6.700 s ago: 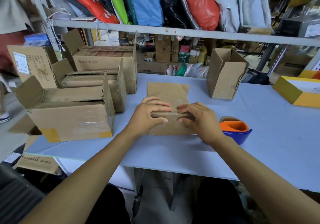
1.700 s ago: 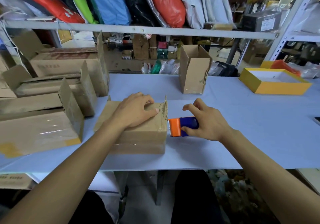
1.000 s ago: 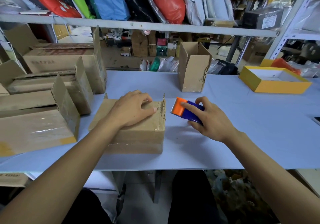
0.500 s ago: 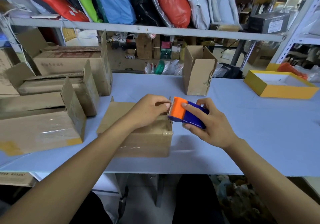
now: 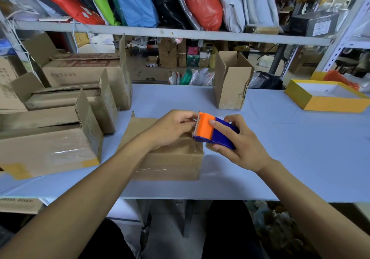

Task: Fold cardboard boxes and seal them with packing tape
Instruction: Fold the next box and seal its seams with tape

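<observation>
Orange and blue plastic marks the tape dispenser [image 5: 212, 131], gripped in the right hand [image 5: 239, 141] with the index finger laid along its orange front and the other fingers curled under the blue body. Its toothed edge points toward the left hand [image 5: 173, 127], whose fingers are bent and pinched together right at that edge; whether they have hold of the tape end cannot be made out. Both hands hover over the right end of a low cardboard box [image 5: 170, 158] lying on the pale blue counter [image 5: 290, 148] directly beneath them. Left of the left forearm sit several larger open boxes [image 5: 60, 138]. Beyond the hands stands a tall narrow box [image 5: 231, 84], open at the top. Far out past the right hand lies a yellow tray [image 5: 328, 98].
</observation>
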